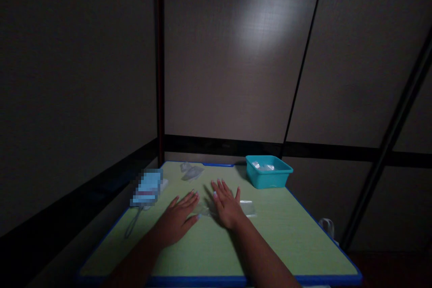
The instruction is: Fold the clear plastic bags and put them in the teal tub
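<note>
A clear plastic bag (pixel 249 208) lies flat on the green table (pixel 199 256), running from under my right hand toward my left. My right hand (pixel 227 204) rests over its middle with the fingers stretched out and the thumb side turned left. At the bag's left end is my left hand (pixel 178 220), fingers extended toward the back right and thumb apart. Both hands look flat, with nothing gripped. Part of the bag is hidden beneath my right hand.
A turquoise basin (pixel 270 180) with clear plastic pieces inside stands at the back right. Crumpled clear plastic (pixel 193 172) lies at the back left. A blurred blue item (pixel 148 186) with a cord loop sits on the left edge. Walls border the table behind and left.
</note>
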`<action>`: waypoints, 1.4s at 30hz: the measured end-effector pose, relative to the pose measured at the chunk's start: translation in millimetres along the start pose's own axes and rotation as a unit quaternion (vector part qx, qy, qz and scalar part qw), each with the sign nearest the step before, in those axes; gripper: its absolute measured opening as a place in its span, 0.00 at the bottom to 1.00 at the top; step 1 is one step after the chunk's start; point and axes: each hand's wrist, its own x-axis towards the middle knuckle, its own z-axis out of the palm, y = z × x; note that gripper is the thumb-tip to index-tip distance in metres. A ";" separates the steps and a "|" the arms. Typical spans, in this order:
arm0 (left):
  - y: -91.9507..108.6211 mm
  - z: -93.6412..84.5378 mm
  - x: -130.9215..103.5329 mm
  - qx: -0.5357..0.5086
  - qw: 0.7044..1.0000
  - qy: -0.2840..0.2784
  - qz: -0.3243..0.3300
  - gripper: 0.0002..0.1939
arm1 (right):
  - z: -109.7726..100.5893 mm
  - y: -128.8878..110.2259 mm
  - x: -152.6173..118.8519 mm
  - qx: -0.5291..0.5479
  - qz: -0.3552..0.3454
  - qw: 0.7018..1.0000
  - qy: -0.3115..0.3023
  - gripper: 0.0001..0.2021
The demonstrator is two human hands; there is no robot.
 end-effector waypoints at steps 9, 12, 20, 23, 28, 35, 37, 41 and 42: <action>0.2 -0.4 -0.5 -0.006 1.000 -0.004 -0.011 0.25 | -5.2 30.2 9.5 0.065 0.105 0.980 0.157 0.24; 1.3 -1.5 -0.8 -0.011 1.000 -0.004 -0.013 0.25 | -3.1 31.7 9.7 0.072 0.107 0.980 0.153 0.24; 1.0 -1.8 0.5 -0.019 1.000 -0.011 -0.015 0.25 | -3.6 29.0 7.4 0.027 0.108 0.989 0.100 0.23; 1.8 -2.2 0.2 -0.020 1.000 -0.012 -0.018 0.25 | -0.9 28.6 6.8 -0.020 0.106 0.993 0.055 0.23; 2.6 -1.2 0.2 -0.017 1.000 -0.007 -0.024 0.25 | 11.4 30.6 4.3 -0.097 0.073 0.992 -0.043 0.25; -0.6 2.3 1.2 -0.017 1.000 -0.002 -0.026 0.25 | 6.5 33.1 5.9 -0.138 0.071 0.988 -0.030 0.25; -1.2 2.3 1.1 -0.019 0.999 -0.003 -0.027 0.25 | -2.1 35.5 7.7 -0.133 0.109 0.985 0.017 0.23; -1.5 1.6 0.8 -0.020 0.999 -0.008 -0.029 0.26 | -18.6 44.4 7.6 -0.152 0.216 0.962 0.072 0.16; -1.1 1.2 0.6 -0.021 0.999 -0.010 -0.029 0.26 | -21.3 47.0 6.6 -0.156 0.236 0.956 0.072 0.16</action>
